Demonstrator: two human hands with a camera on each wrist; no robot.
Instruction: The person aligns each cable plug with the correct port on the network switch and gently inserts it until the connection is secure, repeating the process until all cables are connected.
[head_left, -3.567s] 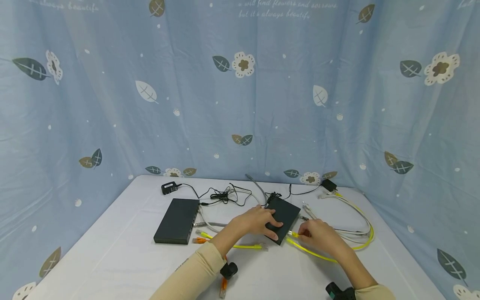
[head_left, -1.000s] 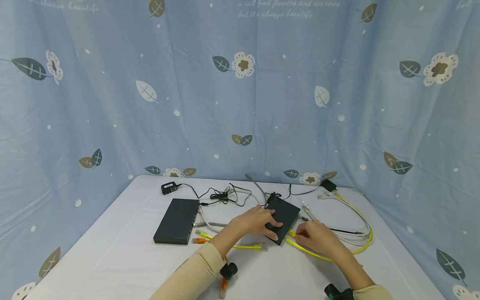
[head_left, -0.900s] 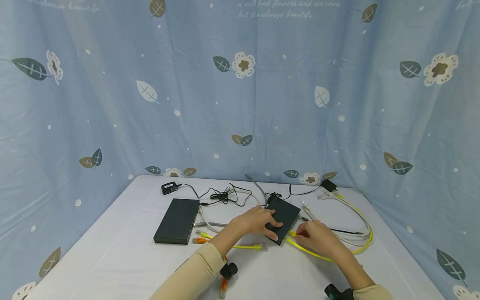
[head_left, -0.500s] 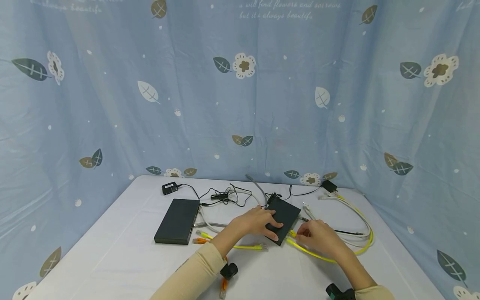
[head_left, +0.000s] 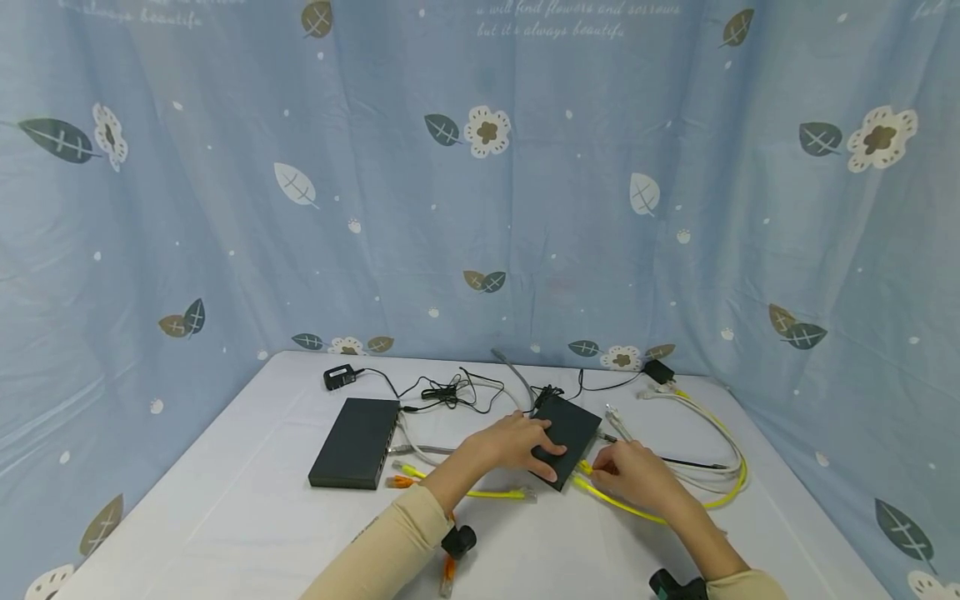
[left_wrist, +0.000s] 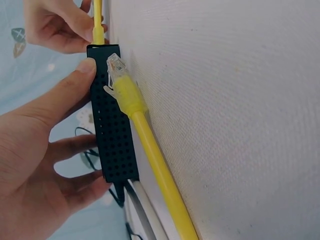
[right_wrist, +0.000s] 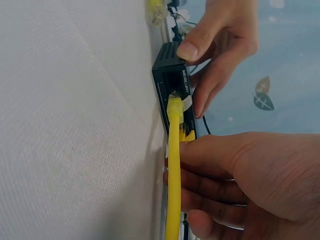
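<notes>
A black network switch [head_left: 573, 425], lettered MERCURY on its port side [right_wrist: 182, 82], sits angled on the table. My left hand [head_left: 517, 442] presses on its top with spread fingers, thumb [left_wrist: 80, 75] along the near edge. At the port side, my right hand [head_left: 637, 475] pinches a yellow Ethernet cable plug [right_wrist: 187, 136], partly hidden by the fingers. Beside it, a second yellow Ethernet cable [right_wrist: 173, 165] has its plug [right_wrist: 175, 110] at a port. A loose yellow plug [left_wrist: 127, 95] lies in front of the switch's perforated side in the left wrist view.
A larger black switch [head_left: 355, 442] stands at left. Black power adapters [head_left: 340, 377] [head_left: 657, 371] with bundled cords [head_left: 446, 392] lie behind. Grey, white and orange cables [head_left: 401, 482] lie around the hands. White and yellow cables [head_left: 738, 467] loop at right. A patterned curtain [head_left: 480, 208] hangs behind.
Since the oldest frame, my right hand has shifted slightly left toward the switch, and the yellow plug it pinches sits closer to the port side. The left hand has stayed in place.
</notes>
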